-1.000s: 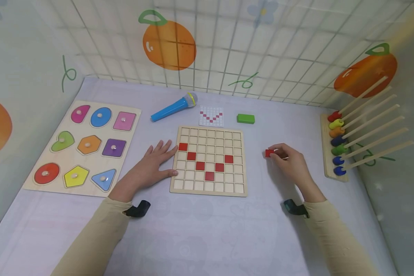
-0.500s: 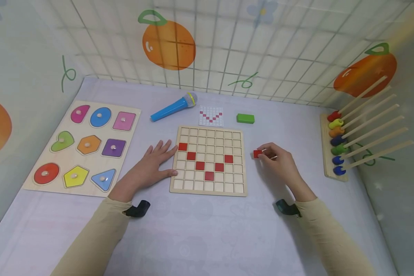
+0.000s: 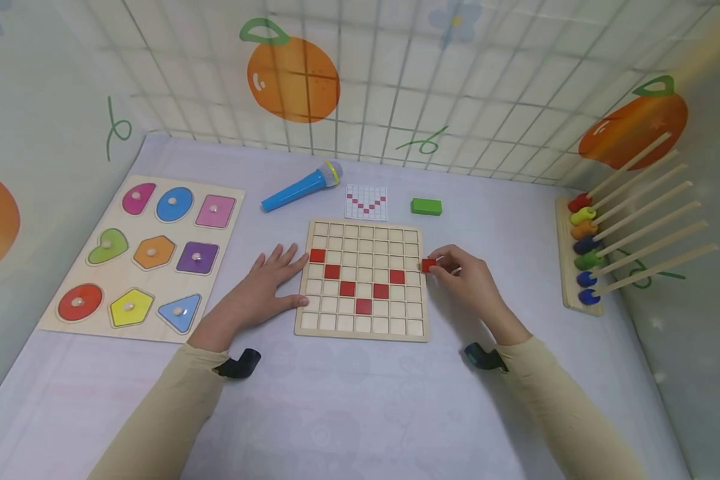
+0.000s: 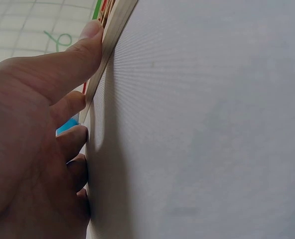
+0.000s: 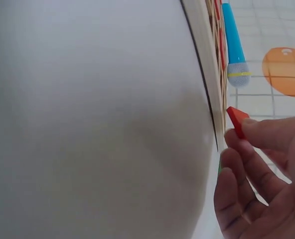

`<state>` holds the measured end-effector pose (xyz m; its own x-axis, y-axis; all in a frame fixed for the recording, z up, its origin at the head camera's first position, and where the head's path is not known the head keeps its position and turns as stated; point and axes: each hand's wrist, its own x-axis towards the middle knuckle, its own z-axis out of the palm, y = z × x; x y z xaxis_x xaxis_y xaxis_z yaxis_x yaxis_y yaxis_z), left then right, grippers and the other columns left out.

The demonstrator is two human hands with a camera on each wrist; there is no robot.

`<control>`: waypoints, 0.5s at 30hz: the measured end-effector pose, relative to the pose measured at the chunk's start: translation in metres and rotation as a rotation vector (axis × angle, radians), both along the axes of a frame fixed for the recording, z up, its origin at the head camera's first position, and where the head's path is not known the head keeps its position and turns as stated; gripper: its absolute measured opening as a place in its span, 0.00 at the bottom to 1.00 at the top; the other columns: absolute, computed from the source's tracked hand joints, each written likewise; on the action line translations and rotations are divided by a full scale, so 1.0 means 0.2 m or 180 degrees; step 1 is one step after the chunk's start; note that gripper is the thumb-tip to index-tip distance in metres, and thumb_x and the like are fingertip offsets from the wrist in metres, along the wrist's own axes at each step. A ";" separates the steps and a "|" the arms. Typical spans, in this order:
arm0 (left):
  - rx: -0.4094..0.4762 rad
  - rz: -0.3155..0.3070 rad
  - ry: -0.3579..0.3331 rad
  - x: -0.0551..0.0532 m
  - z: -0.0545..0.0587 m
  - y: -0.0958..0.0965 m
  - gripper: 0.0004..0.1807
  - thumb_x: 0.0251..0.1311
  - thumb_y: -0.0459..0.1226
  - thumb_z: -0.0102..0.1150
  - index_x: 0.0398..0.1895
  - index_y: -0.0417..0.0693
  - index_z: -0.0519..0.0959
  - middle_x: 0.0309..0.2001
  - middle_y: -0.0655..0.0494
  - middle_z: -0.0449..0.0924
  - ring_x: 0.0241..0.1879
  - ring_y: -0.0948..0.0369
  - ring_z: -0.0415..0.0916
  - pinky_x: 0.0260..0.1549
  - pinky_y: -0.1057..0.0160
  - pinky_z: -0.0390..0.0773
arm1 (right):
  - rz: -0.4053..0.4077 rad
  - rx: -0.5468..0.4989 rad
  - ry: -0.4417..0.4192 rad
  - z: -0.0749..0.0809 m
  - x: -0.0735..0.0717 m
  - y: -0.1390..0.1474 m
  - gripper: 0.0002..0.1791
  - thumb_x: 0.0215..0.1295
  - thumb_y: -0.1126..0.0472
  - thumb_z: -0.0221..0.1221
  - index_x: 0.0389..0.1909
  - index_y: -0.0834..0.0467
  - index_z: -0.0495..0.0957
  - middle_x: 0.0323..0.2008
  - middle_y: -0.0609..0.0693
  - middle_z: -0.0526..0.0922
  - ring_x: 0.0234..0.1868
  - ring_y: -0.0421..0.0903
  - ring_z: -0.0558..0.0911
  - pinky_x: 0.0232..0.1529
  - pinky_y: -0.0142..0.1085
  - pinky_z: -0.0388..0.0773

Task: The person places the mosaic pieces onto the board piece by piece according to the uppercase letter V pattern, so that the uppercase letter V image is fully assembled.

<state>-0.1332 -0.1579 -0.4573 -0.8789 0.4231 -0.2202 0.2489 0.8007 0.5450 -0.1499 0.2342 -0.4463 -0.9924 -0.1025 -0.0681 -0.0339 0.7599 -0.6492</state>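
A wooden grid board (image 3: 360,336) lies mid-table, with several red square tiles (image 3: 363,307) set in its cells along a V-shaped line. My left hand (image 3: 264,288) is spread flat on the table, thumb and index fingertip at the board's left edge; in the left wrist view the thumb (image 4: 87,45) rests against that edge. Between thumb and index finger, my right hand (image 3: 465,273) pinches a red square tile (image 3: 429,265) at the board's right rim. The right wrist view shows this tile (image 5: 236,121) tilted in the fingers, beside the board's side (image 5: 207,55).
Behind the board are a pattern card (image 3: 367,202), a green block (image 3: 427,207) and a blue toy microphone (image 3: 297,190). A shape puzzle board (image 3: 117,267) lies at left. On the right stands a peg rack (image 3: 576,267) with coloured beads and long rods leaning outward.
My right hand has moved left with the red tile, from the open table to the board's right rim. The left hand has stayed in place.
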 end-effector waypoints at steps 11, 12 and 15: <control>-0.0013 0.0005 0.0001 0.00 -0.01 0.00 0.49 0.63 0.53 0.67 0.82 0.51 0.54 0.82 0.49 0.41 0.81 0.47 0.29 0.78 0.45 0.31 | -0.0002 0.0055 0.0023 0.00 -0.01 -0.08 0.11 0.71 0.60 0.64 0.51 0.52 0.80 0.39 0.51 0.85 0.38 0.50 0.79 0.36 0.39 0.77; -0.0012 0.0003 0.0005 0.00 -0.01 0.00 0.49 0.63 0.53 0.67 0.82 0.51 0.54 0.82 0.49 0.41 0.81 0.47 0.29 0.78 0.45 0.31 | 0.0004 0.0050 0.0036 0.01 -0.01 -0.08 0.10 0.71 0.60 0.64 0.51 0.52 0.80 0.39 0.51 0.85 0.38 0.50 0.79 0.36 0.39 0.77; -0.0008 0.0002 0.0005 0.00 -0.01 0.00 0.49 0.63 0.53 0.67 0.82 0.51 0.54 0.82 0.49 0.41 0.81 0.48 0.29 0.78 0.45 0.31 | 0.0027 0.0053 0.0071 0.01 -0.02 -0.09 0.10 0.71 0.60 0.64 0.50 0.53 0.81 0.39 0.51 0.85 0.38 0.49 0.79 0.37 0.38 0.76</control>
<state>-0.1337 -0.1585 -0.4601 -0.8794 0.4221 -0.2200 0.2492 0.8022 0.5426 -0.1534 0.2156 -0.4447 -0.9928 -0.1098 -0.0477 -0.0547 0.7703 -0.6354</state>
